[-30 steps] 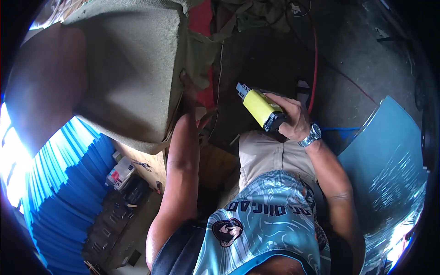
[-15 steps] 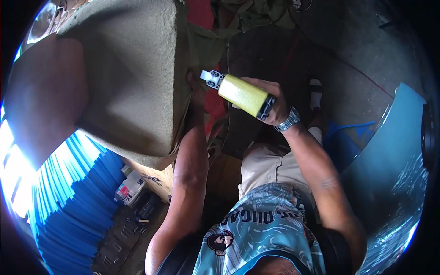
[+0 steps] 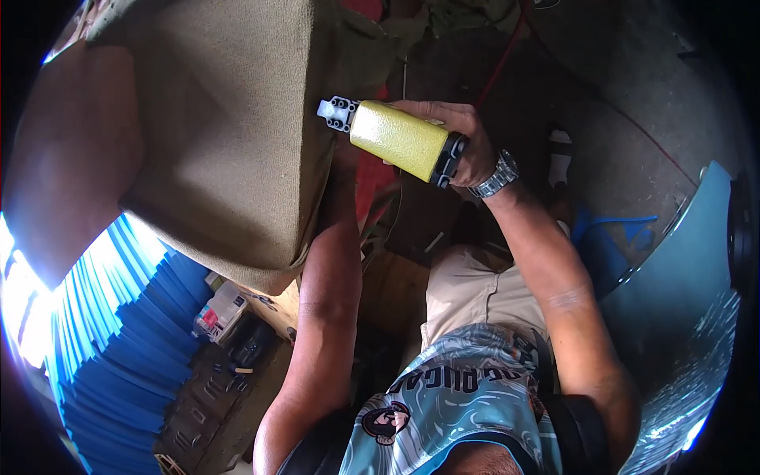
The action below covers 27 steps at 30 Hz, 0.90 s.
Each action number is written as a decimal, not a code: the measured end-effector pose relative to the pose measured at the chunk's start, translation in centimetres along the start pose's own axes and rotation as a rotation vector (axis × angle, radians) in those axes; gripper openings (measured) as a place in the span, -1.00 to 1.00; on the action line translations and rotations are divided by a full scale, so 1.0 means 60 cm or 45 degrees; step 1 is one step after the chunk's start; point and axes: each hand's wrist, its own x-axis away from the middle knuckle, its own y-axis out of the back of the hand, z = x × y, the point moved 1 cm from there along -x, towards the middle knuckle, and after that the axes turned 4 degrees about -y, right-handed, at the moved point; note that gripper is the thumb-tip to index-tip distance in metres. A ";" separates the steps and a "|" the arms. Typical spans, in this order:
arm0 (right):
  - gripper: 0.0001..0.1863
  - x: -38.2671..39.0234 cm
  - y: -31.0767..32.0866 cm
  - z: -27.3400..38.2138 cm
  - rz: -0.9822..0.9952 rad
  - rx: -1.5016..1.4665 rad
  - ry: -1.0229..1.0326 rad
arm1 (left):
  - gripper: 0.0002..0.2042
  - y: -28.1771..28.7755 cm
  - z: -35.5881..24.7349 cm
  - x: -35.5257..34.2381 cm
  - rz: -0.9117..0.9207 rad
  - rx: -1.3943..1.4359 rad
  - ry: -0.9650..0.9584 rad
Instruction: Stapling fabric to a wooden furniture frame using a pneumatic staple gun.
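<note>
My right hand [image 3: 473,146], with a metal watch on its wrist, is wrapped round a yellow staple gun [image 3: 400,141]. The gun's pale metal nose points left and overlaps the edge of a brown fabric [image 3: 222,134] covering a large padded piece, perhaps a seat; whether it touches cannot be told. My left hand [image 3: 341,162] is in shadow at the right edge of that piece, just below the gun's nose. It seems to grip the fabric there, but its fingers are mostly hidden.
Red cloth [image 3: 372,178] hangs beside the fabric's edge. A glossy blue-grey panel [image 3: 673,277] curves along the right. A red hose [image 3: 641,134] crosses the floor. Lower left are a blue pleated curtain [image 3: 119,348], a dark toolbox [image 3: 198,412] and a whitish container [image 3: 226,305].
My right hand has carried the staple gun left and slightly up, bringing its nose over the fabric's edge. My left hand stays at that edge.
</note>
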 end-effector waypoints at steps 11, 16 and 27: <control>-0.37 -0.013 -0.001 0.016 -0.105 0.296 0.081 | -0.45 0.015 -0.015 0.044 0.073 0.111 0.109; -0.50 -0.001 -0.028 0.015 -0.111 0.158 0.108 | -0.44 0.000 -0.009 0.020 0.087 0.152 0.168; -0.46 0.027 -0.050 0.013 -0.057 0.238 0.110 | -0.42 0.023 -0.046 0.083 0.101 0.264 0.280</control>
